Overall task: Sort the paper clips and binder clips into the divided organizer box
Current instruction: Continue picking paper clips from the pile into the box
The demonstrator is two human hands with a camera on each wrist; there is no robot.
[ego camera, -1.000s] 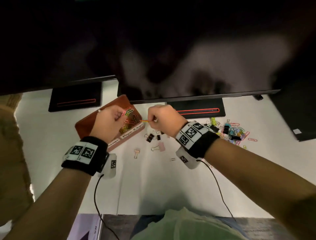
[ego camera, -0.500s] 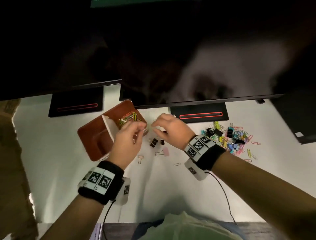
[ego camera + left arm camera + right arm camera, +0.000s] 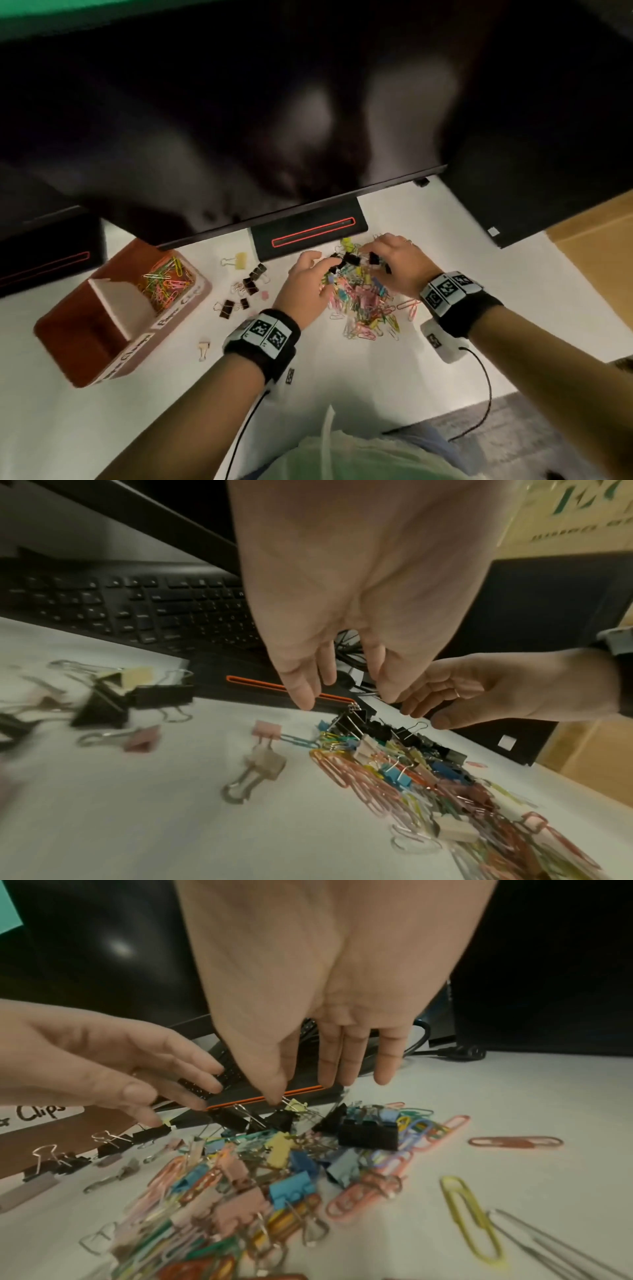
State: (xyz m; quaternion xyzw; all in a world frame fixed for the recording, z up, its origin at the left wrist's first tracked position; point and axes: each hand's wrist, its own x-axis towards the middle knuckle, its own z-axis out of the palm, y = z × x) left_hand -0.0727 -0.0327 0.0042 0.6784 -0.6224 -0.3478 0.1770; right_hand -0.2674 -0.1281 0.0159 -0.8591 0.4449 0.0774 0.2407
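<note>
Mixed pile of coloured wire paper clips and folded-metal binder clips (image 3: 364,303) lies on the white desk (image 3: 342,377), right of the brown divided organizer box (image 3: 102,329) — its far compartment holds paper clips. Left hand (image 3: 303,291) and right hand (image 3: 399,265) hover over the pile, fingers loosely extended, holding nothing. Black monitor base (image 3: 308,233) sits just behind.

A white desk (image 3: 342,394) runs under two dark monitors (image 3: 239,102) whose screens carry pale blurred reflections. Each monitor stands on a black base with a thin red-orange outline, one (image 3: 308,233) at centre, one (image 3: 48,260) to the left. A black keyboard (image 3: 130,607) lies beneath the screen edge. Black cables (image 3: 441,1049) trail behind. A cardboard box (image 3: 596,240) stands at right.
</note>
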